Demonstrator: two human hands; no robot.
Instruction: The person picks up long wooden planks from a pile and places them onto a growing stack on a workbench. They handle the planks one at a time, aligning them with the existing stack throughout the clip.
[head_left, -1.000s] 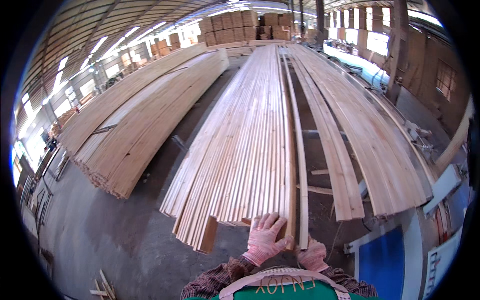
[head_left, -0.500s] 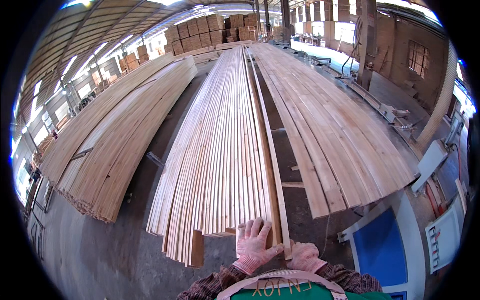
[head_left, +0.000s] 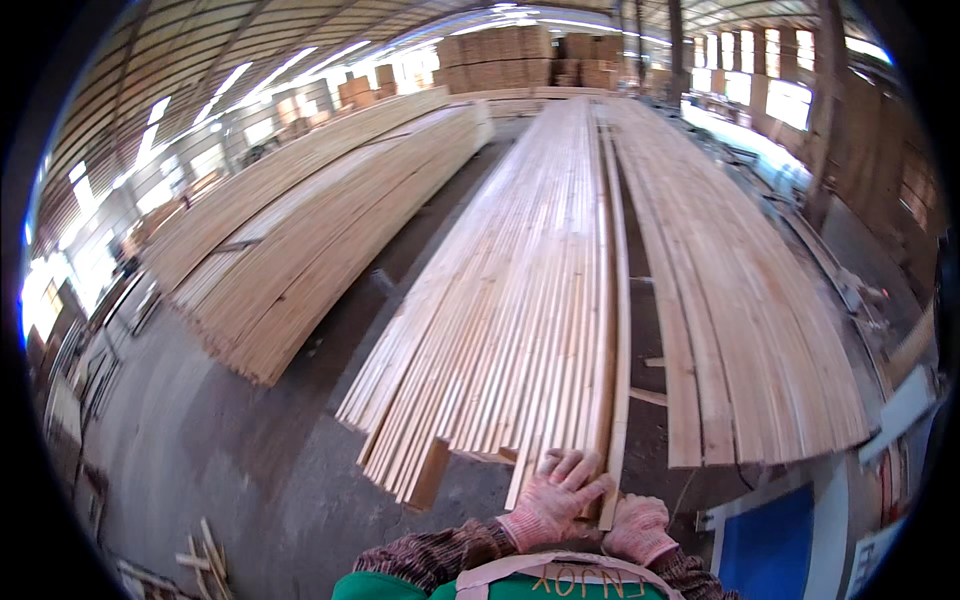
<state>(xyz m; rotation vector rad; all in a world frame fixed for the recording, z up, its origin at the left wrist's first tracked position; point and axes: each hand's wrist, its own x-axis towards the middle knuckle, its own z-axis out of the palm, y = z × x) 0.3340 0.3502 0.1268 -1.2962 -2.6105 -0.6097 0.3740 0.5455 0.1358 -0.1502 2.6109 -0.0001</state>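
A long row of narrow wooden boards [head_left: 520, 330], set on edge side by side, runs away from me in the middle. My left hand [head_left: 555, 500], in a pale pinkish work glove, lies over the near ends at the row's right side, its fingers spread and its thumb toward the outermost board. That outermost wooden board [head_left: 621, 400] stands slightly apart from the others. Against its near end, on the right, my right hand [head_left: 640, 528] is closed, in a similar glove; its fingertips are partly hidden.
A stack of long planks [head_left: 330, 230] lies at the left, and a layer of wide planks [head_left: 740, 330] at the right. Near the lower right stands a blue panel [head_left: 768, 545] in a pale frame. Wood scraps [head_left: 208, 558] lie on the floor at lower left. Timber stacks [head_left: 500, 60] rise at the back.
The view has swung to the left, so the boards and planks appear farther right. Both hands remain at the near ends of the same boards.
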